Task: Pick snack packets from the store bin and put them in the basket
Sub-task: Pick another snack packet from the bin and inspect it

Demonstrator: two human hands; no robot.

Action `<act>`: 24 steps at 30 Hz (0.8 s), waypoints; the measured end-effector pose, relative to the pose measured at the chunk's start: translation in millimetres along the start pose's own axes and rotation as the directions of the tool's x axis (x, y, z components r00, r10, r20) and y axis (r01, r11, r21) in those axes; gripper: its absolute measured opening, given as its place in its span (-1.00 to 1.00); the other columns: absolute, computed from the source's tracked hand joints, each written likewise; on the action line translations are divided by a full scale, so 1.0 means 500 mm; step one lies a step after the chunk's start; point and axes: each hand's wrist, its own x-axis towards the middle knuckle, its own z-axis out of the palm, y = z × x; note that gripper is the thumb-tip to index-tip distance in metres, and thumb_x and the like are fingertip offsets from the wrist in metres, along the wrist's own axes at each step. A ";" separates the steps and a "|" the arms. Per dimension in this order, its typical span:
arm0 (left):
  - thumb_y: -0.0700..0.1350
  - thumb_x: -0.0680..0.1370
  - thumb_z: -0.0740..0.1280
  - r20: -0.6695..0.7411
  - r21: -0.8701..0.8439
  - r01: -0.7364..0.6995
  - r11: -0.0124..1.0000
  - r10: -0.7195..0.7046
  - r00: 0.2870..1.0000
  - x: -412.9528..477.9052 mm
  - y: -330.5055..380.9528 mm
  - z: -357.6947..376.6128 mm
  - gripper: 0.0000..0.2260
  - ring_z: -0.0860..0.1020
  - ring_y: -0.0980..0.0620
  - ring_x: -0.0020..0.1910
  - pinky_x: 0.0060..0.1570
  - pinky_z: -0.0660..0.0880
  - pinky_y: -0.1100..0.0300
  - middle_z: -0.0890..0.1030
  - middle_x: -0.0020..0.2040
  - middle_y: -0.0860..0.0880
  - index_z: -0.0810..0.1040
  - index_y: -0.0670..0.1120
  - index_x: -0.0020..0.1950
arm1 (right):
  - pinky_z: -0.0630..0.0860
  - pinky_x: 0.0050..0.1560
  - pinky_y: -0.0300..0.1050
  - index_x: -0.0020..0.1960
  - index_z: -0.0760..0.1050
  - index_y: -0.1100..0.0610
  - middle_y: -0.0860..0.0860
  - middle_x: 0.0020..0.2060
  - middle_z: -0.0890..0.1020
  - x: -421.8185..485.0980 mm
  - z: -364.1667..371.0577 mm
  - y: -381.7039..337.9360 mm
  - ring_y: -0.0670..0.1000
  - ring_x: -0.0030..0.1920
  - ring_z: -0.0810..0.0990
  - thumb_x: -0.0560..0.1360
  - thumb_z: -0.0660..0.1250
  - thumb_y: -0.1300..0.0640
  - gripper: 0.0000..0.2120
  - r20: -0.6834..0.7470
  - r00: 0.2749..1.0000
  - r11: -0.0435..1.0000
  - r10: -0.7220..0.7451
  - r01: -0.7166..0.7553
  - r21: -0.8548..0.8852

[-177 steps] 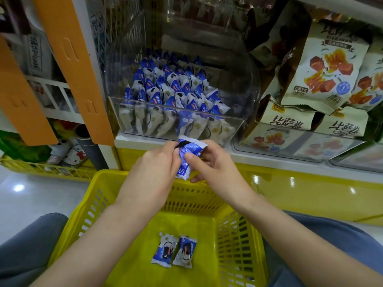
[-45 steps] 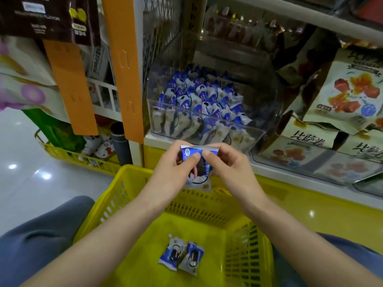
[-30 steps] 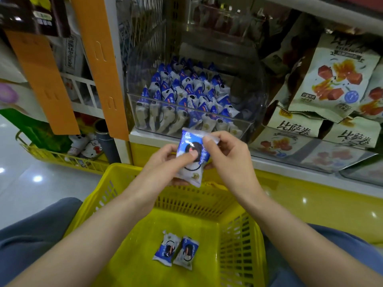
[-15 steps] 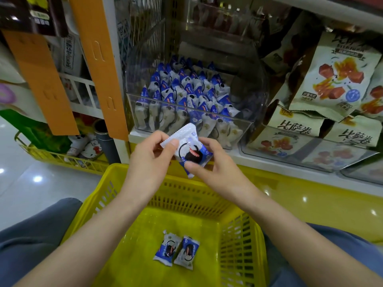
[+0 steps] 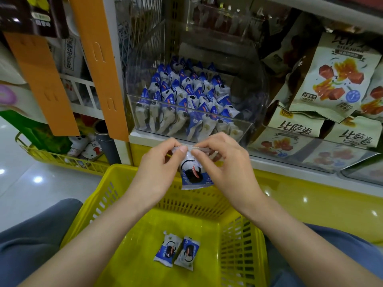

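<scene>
A blue-and-white snack packet hangs upright over the far rim of the yellow basket. My left hand and my right hand both pinch its top seam. Two matching packets lie side by side on the basket floor. Behind my hands, on the shelf, stands the clear store bin, which holds several rows of the same packets.
Large beige snack bags fill the shelf to the right of the bin. Orange shelf uprights stand at the left, with a low yellow wire tray on the floor. My knees flank the basket.
The packet was turned over between my fingers and now hangs upright by its top seam, lower and closer to the basket. The two packets in the basket have not moved.
</scene>
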 end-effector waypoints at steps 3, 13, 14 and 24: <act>-0.08 0.58 0.21 -0.069 0.010 0.035 0.999 -0.034 0.997 0.000 -0.003 0.000 -0.88 0.55 -0.13 -0.20 -0.13 0.51 -0.10 0.53 -0.23 -0.02 0.41 0.03 -0.16 | 0.43 -0.13 -0.32 -0.06 0.56 0.04 -0.13 -0.19 0.51 0.006 -0.009 0.001 -0.18 -0.17 0.49 0.50 0.33 0.12 -0.95 -0.112 0.993 0.999 0.043 -0.040 0.028; 0.13 0.57 0.09 0.173 -0.533 0.372 0.760 -0.333 0.927 0.010 0.017 -0.010 -0.59 0.64 0.02 -0.14 -0.11 0.53 0.15 0.68 -0.05 -0.06 0.57 -0.12 0.13 | 0.46 0.06 -0.20 -0.06 0.60 0.16 0.02 -0.01 0.57 0.003 -0.026 -0.006 -0.08 0.04 0.52 0.49 0.32 0.19 -0.90 0.062 0.976 0.977 -0.210 0.211 -0.014; 0.05 0.57 0.17 0.118 -0.543 0.339 0.768 -0.330 0.936 0.009 0.018 -0.012 -0.68 0.64 0.02 -0.11 -0.05 0.52 0.10 0.69 -0.04 -0.08 0.58 -0.13 0.10 | 0.44 0.06 -0.21 -0.05 0.60 0.15 0.03 0.00 0.56 0.000 -0.022 -0.005 -0.08 0.05 0.50 0.50 0.30 0.15 -0.87 0.119 0.966 0.970 -0.230 0.238 -0.054; -0.16 0.57 0.24 0.018 -0.395 0.161 0.905 -0.168 0.986 0.002 0.022 -0.001 -0.75 0.61 0.22 -0.08 -0.11 0.51 0.40 0.64 -0.02 0.02 0.45 -0.01 0.24 | 0.54 -0.24 -0.34 0.15 0.50 0.16 0.05 -0.02 0.64 0.019 -0.008 -0.008 -0.11 -0.16 0.60 0.60 0.14 0.09 -0.75 0.493 0.754 0.522 0.435 -0.657 0.544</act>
